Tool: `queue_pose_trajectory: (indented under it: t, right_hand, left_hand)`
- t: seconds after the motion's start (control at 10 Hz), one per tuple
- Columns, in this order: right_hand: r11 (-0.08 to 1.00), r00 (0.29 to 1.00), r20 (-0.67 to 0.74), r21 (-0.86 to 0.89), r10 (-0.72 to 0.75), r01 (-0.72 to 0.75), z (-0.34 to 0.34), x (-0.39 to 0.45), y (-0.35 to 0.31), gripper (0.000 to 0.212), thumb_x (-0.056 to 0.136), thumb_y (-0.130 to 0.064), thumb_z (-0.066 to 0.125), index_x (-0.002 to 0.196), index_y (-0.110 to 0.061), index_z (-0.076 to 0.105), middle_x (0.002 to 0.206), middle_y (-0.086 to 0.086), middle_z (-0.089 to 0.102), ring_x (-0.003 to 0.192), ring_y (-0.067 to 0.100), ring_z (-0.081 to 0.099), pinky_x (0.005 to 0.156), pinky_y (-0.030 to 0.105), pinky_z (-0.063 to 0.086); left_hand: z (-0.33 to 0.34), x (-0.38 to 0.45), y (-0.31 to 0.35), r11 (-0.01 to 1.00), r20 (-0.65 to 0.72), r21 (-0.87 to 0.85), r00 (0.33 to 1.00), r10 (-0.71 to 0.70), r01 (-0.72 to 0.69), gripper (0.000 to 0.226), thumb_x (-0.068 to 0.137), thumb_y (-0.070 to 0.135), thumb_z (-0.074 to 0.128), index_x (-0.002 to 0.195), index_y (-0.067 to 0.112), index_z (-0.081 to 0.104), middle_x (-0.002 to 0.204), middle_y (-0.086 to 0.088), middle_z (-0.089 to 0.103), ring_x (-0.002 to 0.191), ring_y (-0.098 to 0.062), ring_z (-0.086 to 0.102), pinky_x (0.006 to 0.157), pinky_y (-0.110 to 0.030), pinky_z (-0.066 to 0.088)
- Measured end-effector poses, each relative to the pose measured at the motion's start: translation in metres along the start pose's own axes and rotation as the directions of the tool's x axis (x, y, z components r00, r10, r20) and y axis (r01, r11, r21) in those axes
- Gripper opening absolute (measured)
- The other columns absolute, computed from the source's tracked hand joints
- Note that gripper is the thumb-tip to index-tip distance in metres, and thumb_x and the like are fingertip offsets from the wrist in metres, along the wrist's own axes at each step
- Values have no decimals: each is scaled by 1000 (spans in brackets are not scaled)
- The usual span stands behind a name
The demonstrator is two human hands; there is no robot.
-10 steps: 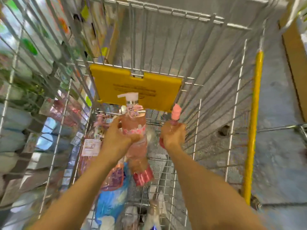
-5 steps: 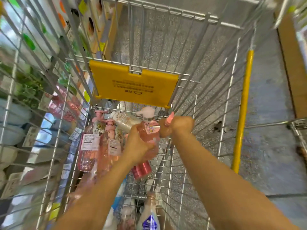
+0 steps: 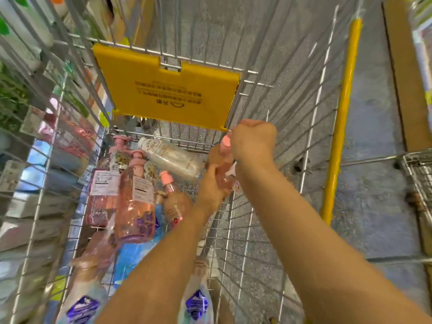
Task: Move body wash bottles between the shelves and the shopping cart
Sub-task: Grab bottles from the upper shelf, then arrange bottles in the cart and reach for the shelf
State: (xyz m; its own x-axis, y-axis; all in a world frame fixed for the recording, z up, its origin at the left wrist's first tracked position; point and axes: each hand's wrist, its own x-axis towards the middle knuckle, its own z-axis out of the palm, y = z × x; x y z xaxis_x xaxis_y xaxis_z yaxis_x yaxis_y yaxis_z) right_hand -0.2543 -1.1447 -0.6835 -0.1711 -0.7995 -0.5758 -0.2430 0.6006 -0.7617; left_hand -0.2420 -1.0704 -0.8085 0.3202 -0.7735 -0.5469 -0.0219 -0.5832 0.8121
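Note:
I look down into a wire shopping cart (image 3: 254, 73). My left hand (image 3: 210, 188) grips a pink body wash bottle (image 3: 224, 180) low in the cart's right half, its white pump just showing. Directly above it my right hand (image 3: 253, 141) grips a second bottle, of which only the pink cap (image 3: 226, 143) shows. On the cart floor to the left lie two large pink pump bottles (image 3: 134, 202), a pale clear bottle (image 3: 173, 157) and a small pink-capped bottle (image 3: 174, 199).
A yellow flap (image 3: 163, 90) hangs on the cart's far wall. Blue-labelled bottles (image 3: 197, 302) and a blue pack (image 3: 133, 256) lie at the near end. Blurred store shelves (image 3: 21, 127) run along the left. Another wire cart (image 3: 418, 164) and cardboard (image 3: 404, 66) stand on the right.
Both hands have gone lower and further into the cart with their bottles. The left hand's bottle has moved right, under the right hand. More bottles on the cart floor have come into view.

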Motion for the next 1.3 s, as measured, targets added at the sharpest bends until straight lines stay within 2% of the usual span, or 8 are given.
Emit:
queue_pose_trajectory:
  t: [0.1, 0.2, 0.3, 0.5, 0.6, 0.8, 1.0, 1.3]
  right_hand:
    - [984, 996, 14, -154, -92, 93, -2, -9, 1, 28, 83, 11, 52, 107, -3, 59, 93, 6, 59, 87, 25, 65, 70, 35, 56]
    - [945, 984, 11, -274, -180, 176, -7, -16, -3, 27, 80, 9, 58, 104, -3, 64, 103, 11, 65, 90, 23, 65, 72, 33, 56]
    - [886, 965, 52, -387, -257, 256, -15, -34, -19, 24, 84, 6, 54, 103, -2, 66, 104, 12, 65, 95, 25, 62, 78, 35, 54]
    - [795, 908, 99, -451, -406, 405, -44, -114, -86, 25, 86, 4, 49, 102, -3, 67, 106, 17, 66, 101, 32, 60, 81, 35, 51]
    - [708, 861, 172, -505, -479, 495, -60, -171, -124, 24, 85, 3, 48, 97, 0, 68, 101, 22, 66, 99, 37, 62, 74, 36, 47]
    - [387, 604, 437, -489, -667, 781, -92, -294, -172, 21, 86, 4, 49, 98, 6, 66, 103, 27, 65, 101, 39, 60, 79, 40, 45]
    - [37, 327, 680, -404, -656, 914, -113, -414, -138, 16, 89, -5, 52, 90, 1, 66, 99, 24, 67, 96, 34, 62, 75, 36, 44]
    - [-137, -88, 821, 11, -564, 990, -97, -622, -74, 30, 84, 2, 51, 59, -14, 45, 75, 19, 60, 93, 37, 60, 63, 30, 32]
  left_hand:
    - [-24, -15, 22, 970, 71, 241, 996, -55, 36, 15, 91, -3, 52, 106, -3, 52, 97, -30, 58, 91, -29, 57, 74, -30, 44]
    - [-42, 1, 23, 941, 78, 339, 997, -7, -20, 36, 84, 1, 65, 118, -1, 55, 114, -18, 63, 95, -23, 62, 71, -23, 49]
    - [-82, -4, 47, 867, 21, 488, 994, 104, -101, 19, 84, 2, 63, 103, 2, 64, 95, -12, 68, 85, -23, 62, 69, -24, 45]
    - [-172, -81, 164, 717, -27, 665, 952, 305, -211, 15, 87, 8, 59, 94, 0, 70, 99, -18, 70, 97, -30, 63, 84, -37, 49]
    - [-217, -144, 223, 617, -90, 757, 901, 424, -214, 19, 85, 11, 58, 97, 9, 72, 101, -13, 71, 100, -27, 64, 85, -33, 48]
    - [-295, -328, 273, 592, -349, 802, 740, 575, -82, 17, 87, 9, 55, 93, 4, 70, 101, -17, 70, 101, -31, 62, 83, -35, 45]
    - [-323, -518, 215, 681, -610, 717, 607, 510, 149, 20, 83, 5, 53, 93, 3, 70, 99, -18, 69, 98, -31, 62, 79, -34, 44]
    - [-350, -788, 130, 782, -850, 518, 305, 428, 347, 13, 82, 2, 56, 84, 3, 68, 91, -15, 70, 88, -26, 62, 76, -35, 47]
